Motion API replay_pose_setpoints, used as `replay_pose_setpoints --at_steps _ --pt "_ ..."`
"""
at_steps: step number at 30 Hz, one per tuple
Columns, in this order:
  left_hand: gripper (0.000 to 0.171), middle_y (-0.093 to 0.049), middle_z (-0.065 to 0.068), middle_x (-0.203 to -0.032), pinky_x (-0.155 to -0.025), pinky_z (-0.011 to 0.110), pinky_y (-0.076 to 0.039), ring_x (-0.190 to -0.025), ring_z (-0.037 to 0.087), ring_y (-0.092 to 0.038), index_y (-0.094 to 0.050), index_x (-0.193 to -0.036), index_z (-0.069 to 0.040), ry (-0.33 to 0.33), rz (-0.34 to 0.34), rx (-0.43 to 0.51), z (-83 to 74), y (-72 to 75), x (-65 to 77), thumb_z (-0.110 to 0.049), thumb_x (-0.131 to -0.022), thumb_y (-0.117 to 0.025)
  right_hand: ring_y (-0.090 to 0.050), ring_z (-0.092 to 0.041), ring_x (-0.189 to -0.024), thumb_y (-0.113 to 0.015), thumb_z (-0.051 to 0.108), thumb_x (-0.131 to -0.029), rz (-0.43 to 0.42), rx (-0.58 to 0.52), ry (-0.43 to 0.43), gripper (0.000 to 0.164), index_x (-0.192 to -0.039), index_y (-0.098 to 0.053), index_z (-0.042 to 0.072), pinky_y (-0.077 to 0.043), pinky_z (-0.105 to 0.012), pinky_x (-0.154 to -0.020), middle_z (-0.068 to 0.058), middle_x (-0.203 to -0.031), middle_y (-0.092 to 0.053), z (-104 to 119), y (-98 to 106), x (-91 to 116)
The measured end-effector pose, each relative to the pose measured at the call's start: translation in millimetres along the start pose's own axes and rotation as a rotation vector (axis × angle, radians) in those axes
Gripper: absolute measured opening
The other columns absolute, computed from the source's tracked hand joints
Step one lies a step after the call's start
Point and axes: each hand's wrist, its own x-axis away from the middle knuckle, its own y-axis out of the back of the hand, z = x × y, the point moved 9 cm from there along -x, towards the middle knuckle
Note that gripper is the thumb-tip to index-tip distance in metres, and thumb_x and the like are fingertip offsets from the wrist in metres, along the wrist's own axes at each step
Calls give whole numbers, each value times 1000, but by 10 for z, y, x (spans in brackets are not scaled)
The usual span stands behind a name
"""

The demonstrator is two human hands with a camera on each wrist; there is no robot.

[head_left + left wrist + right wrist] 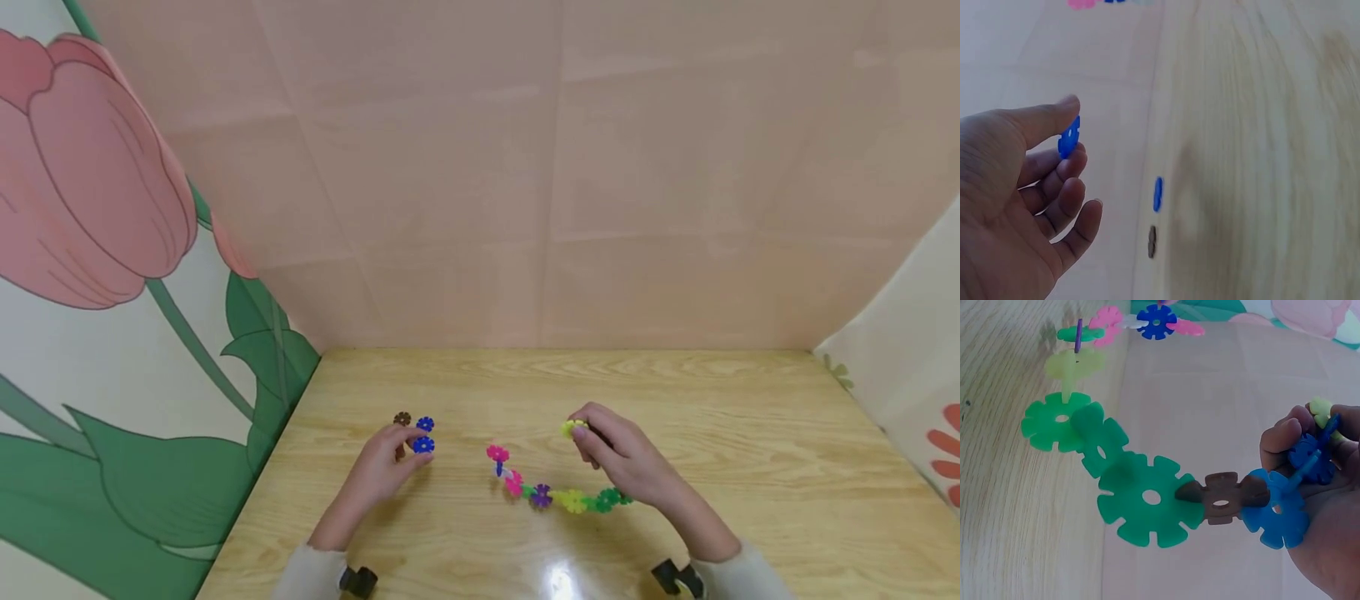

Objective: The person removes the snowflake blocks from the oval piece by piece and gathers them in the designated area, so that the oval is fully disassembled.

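My left hand [377,475] pinches a blue flower-shaped notched disc [1068,139] between thumb and fingertips, its other fingers loosely bent. Just beyond it on the table lie a second blue disc [425,423] and a brown disc [402,418]. At the right, my right hand [621,454] grips one end of a chain of interlocked discs [542,497]. A pale yellow disc [1320,410] pokes out at the fingertips. Dark blue discs [1312,461] are partly hidden in the palm. From there the chain runs through light blue, brown [1219,499] and green discs [1150,519].
The chain's far end, with a pink disc [497,452], stretches over the middle of the wooden table [465,550]. A pinkish sheet [555,208] hangs behind the table. A tulip-printed cloth [105,183] borders the left, and a white printed cloth [915,350] the right.
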Motion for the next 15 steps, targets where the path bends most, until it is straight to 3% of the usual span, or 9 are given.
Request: replay_pose_setpoints --at_steps 9,15 --pt "37 -65 -2 -101 -73 31 -50 -85 13 -56 -70 -124 -9 92 39 -71 252 2 27 -26 -92 -77 -43 -3 -65 -65 4 -97 18 134 6 20 -104 -58 21 -41 -21 -51 9 -89 -51 0 -19 23" --pt "33 -66 0 -101 -77 36 -51 -88 15 -58 -72 -119 -7 120 45 -90 392 27 9 -23 -90 -78 -49 -4 -72 -63 -1 -97 69 106 61 26 -113 -61 20 -47 -22 -56 6 -102 -58 64 -34 20"
